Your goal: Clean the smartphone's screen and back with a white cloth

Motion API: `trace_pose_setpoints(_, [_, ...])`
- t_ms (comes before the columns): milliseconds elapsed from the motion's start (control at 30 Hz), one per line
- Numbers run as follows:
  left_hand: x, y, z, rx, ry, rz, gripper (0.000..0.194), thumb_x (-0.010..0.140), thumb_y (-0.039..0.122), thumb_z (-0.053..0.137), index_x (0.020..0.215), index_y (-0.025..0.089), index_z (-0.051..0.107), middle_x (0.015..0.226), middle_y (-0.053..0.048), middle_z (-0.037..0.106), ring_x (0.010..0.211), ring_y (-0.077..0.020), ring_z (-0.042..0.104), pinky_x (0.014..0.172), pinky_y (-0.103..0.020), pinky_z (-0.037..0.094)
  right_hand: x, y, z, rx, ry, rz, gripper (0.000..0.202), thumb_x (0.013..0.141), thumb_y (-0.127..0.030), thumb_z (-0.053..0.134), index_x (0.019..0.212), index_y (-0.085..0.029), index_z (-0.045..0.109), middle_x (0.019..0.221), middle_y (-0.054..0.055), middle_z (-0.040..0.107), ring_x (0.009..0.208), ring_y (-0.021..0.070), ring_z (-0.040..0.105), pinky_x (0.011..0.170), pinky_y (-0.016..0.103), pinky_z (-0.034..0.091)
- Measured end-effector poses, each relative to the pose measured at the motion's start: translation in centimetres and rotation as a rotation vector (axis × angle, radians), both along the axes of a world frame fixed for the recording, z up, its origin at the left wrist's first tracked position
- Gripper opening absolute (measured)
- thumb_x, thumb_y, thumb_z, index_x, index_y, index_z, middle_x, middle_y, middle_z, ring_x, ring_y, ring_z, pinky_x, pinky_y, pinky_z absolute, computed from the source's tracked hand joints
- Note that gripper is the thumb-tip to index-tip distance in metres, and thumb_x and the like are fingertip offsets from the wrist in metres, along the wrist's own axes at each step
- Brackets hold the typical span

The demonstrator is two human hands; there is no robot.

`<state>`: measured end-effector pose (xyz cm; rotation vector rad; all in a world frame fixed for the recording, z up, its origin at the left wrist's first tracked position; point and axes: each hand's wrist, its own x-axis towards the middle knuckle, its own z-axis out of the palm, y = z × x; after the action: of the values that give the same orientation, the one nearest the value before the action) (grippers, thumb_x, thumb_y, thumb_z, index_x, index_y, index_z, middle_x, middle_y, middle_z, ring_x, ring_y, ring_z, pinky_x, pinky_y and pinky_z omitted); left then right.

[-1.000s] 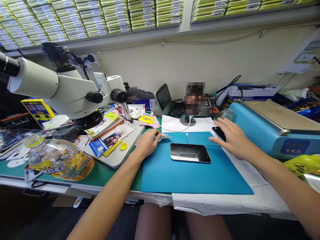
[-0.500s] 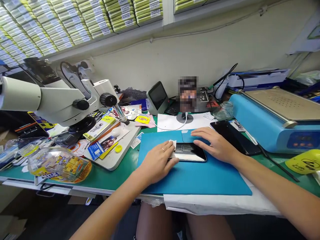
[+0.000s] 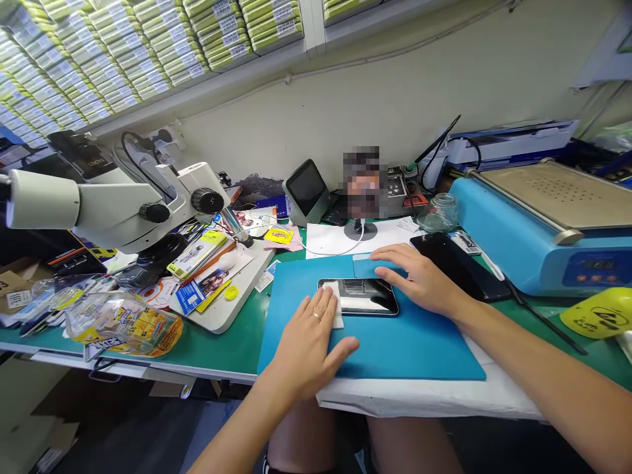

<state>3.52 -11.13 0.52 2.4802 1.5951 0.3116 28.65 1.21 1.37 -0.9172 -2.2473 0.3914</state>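
A black-screened smartphone [image 3: 370,296] lies face up on a blue work mat [image 3: 385,352], with reflections across its glass. My left hand [image 3: 309,339] rests flat over the phone's left end, fingers stretched out and thumb apart. Beneath those fingers is a white wipe [image 3: 338,315], partly covered, which hangs past the phone's near edge. My right hand [image 3: 419,276] is open at the phone's far right corner, its thumb close to the edge; I cannot tell whether it touches. Near its fingertips lies a thin clear sheet [image 3: 363,266] on the mat.
A microscope [image 3: 113,210] and plastic jar [image 3: 126,326] stand left. A blue heating machine [image 3: 518,243], dark phone [image 3: 454,266], glass jar [image 3: 444,212] and yellow bottle [image 3: 597,313] are right. A small display [image 3: 309,187] stands behind the mat. Packed shelves [image 3: 148,46] hang above.
My left hand has slid left and toward me with the wipe, baring more of the phone's screen, and its thumb has spread. My right hand stays beside the phone. The view has shifted slightly.
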Motion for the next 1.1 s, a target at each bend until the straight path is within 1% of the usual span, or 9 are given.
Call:
trace_pose_setpoints(100, [0.1, 2.4, 0.1, 0.005, 0.011, 0.036, 0.073, 0.103, 0.060, 0.028, 0.155, 0.009, 0.028, 0.162, -0.017, 0.023, 0.151, -0.0284, 0.019, 0.122, -0.049, 0.022, 0.1, 0.1, 0.0, -0.004, -0.009, 0.004, 0.035, 0.098, -0.050, 0.050, 0.115, -0.027, 0.069, 0.119, 0.010, 0.071, 0.118, 0.0323, 0.059, 0.101, 0.052, 0.048])
trace_pose_setpoints(200, [0.1, 2.9, 0.2, -0.002, 0.019, 0.057, 0.074, 0.103, 0.061, 0.027, 0.156, 0.008, 0.027, 0.162, -0.017, 0.024, 0.151, -0.0294, 0.018, 0.122, -0.049, 0.022, 0.3, 0.2, -0.1, -0.021, -0.011, 0.002, 0.036, 0.098, -0.050, 0.050, 0.116, -0.026, 0.069, 0.120, 0.010, 0.070, 0.119, 0.0320, 0.058, 0.102, 0.052, 0.047])
trace_pose_setpoints(400, [-0.3, -1.3, -0.3, -0.005, 0.035, 0.068, 0.076, 0.103, 0.061, 0.028, 0.159, 0.011, 0.018, 0.164, -0.014, 0.015, 0.152, -0.0281, 0.011, 0.122, -0.049, 0.023, 0.3, 0.1, -0.2, -0.036, -0.009, 0.009, 0.038, 0.097, -0.050, 0.050, 0.115, -0.023, 0.069, 0.120, 0.011, 0.070, 0.119, 0.0314, 0.058, 0.103, 0.051, 0.046])
trace_pose_setpoints(500, [-0.4, -2.1, -0.4, -0.008, 0.043, 0.078, 0.075, 0.103, 0.060, 0.029, 0.159, 0.011, 0.019, 0.164, -0.014, 0.017, 0.152, -0.0279, 0.011, 0.122, -0.050, 0.024, 0.2, 0.2, -0.2, -0.032, -0.006, 0.012, 0.037, 0.097, -0.051, 0.050, 0.115, -0.024, 0.069, 0.120, 0.011, 0.070, 0.119, 0.0315, 0.058, 0.102, 0.052, 0.046])
trace_pose_setpoints(733, [0.8, 2.4, 0.3, -0.009, 0.021, 0.088, 0.075, 0.104, 0.059, 0.026, 0.155, 0.005, 0.029, 0.162, -0.018, 0.024, 0.151, -0.0293, 0.017, 0.123, -0.048, 0.022, 0.2, 0.4, -0.2, -0.026, -0.013, -0.004, 0.038, 0.097, -0.053, 0.049, 0.112, -0.025, 0.070, 0.118, 0.011, 0.071, 0.117, 0.0322, 0.059, 0.101, 0.053, 0.047])
trace_pose_setpoints(833, [1.2, 3.2, 0.2, 0.007, 0.006, 0.092, 0.076, 0.103, 0.060, 0.028, 0.155, 0.004, 0.029, 0.161, -0.019, 0.024, 0.151, -0.0304, 0.017, 0.123, -0.049, 0.021, 0.3, 0.3, 0.1, -0.009, -0.017, -0.016, 0.039, 0.096, -0.055, 0.048, 0.110, -0.026, 0.070, 0.116, 0.011, 0.072, 0.114, 0.0326, 0.061, 0.097, 0.052, 0.049])
trace_pose_setpoints(900, [1.3, 2.7, 0.0, 0.017, -0.003, 0.089, 0.077, 0.102, 0.061, 0.030, 0.156, 0.006, 0.026, 0.162, -0.017, 0.021, 0.151, -0.0300, 0.015, 0.123, -0.050, 0.021, 0.4, 0.1, 0.3, -0.005, -0.034, -0.029, 0.040, 0.096, -0.056, 0.048, 0.107, -0.025, 0.071, 0.111, 0.011, 0.073, 0.106, 0.0314, 0.064, 0.092, 0.048, 0.052])
trace_pose_setpoints(967, [1.3, 1.6, -0.3, 0.013, -0.004, 0.085, 0.077, 0.102, 0.060, 0.031, 0.157, 0.006, 0.024, 0.163, -0.016, 0.017, 0.152, -0.0289, 0.013, 0.123, -0.050, 0.022, 0.6, -0.2, 0.5, -0.036, -0.082, -0.050, 0.042, 0.095, -0.058, 0.047, 0.106, -0.024, 0.070, 0.099, 0.009, 0.074, 0.090, 0.0279, 0.068, 0.080, 0.043, 0.053])
trace_pose_setpoints(1100, [1.0, -1.2, -0.5, 0.007, 0.008, 0.071, 0.078, 0.102, 0.060, 0.031, 0.158, 0.007, 0.021, 0.164, -0.015, 0.014, 0.152, -0.0278, 0.010, 0.123, -0.048, 0.022, 0.8, -0.4, 0.5, -0.139, -0.221, -0.085, 0.047, 0.095, -0.061, 0.044, 0.106, -0.023, 0.071, 0.067, 0.001, 0.070, 0.061, 0.0219, 0.065, 0.059, 0.034, 0.046])
